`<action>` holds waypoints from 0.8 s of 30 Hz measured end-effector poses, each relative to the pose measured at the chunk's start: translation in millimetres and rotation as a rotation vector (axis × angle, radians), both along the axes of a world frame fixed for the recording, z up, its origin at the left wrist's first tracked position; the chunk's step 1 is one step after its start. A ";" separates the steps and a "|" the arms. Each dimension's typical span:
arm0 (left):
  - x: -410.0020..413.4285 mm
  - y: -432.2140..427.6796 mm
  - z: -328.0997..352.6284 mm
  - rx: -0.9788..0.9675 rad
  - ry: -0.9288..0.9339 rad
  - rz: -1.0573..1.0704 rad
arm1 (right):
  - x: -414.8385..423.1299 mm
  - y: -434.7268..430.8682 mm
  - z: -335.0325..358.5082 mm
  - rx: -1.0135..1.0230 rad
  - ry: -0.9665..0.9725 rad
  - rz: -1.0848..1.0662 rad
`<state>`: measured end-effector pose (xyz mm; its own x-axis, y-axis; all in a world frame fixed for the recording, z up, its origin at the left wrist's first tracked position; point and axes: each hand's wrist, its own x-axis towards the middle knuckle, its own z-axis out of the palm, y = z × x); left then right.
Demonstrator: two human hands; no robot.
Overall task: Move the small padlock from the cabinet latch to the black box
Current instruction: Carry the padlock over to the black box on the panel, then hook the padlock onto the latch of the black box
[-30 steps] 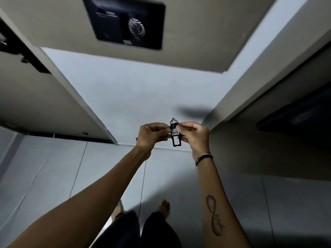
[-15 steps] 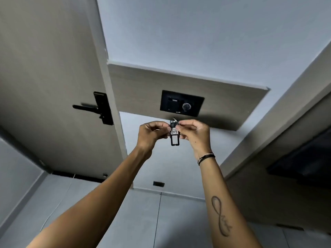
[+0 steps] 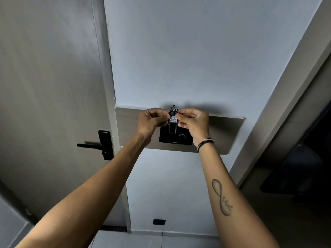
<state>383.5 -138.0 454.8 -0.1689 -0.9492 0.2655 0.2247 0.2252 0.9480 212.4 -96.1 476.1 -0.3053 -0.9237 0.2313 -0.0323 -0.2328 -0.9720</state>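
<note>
The small padlock (image 3: 173, 120) sits just above the middle of the frame, held up in the air between both hands. It is black, with a white label on its body and a metal ring at the top; a dark strap or tag hangs down from it. The left hand (image 3: 152, 122) pinches it from the left, fingers (image 3: 163, 117) curled tight against its side. The right hand (image 3: 194, 122) pinches it from the right, fingers closed on its edge. A dark band (image 3: 205, 143) circles the right wrist, and a tattoo (image 3: 222, 197) marks the right forearm. Behind the hands a black panel with a round dial (image 3: 180, 139) is set into a wooden board (image 3: 225, 133) on the pale wall. At the left of the frame stands a door with a black lever handle (image 3: 100, 144).
</note>
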 end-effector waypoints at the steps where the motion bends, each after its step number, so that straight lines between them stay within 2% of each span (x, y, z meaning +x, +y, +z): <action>1: -0.6 -1.9 8.4 -0.019 0.005 -0.001 | -0.1 -0.9 8.5 -0.013 0.002 -0.003; 16: -10.4 -17.3 94.4 -0.158 0.013 0.050 | -7.2 -12.2 90.4 -0.166 0.036 -0.031; 24: -10.4 -20.3 95.4 -0.168 0.014 0.057 | -9.5 -21.2 87.8 -0.187 0.044 -0.022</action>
<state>373.2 -158.3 550.2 -0.1107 -0.8994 0.4228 0.2203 0.3926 0.8929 202.8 -117.3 563.9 -0.3105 -0.8565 0.4122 -0.0812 -0.4082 -0.9093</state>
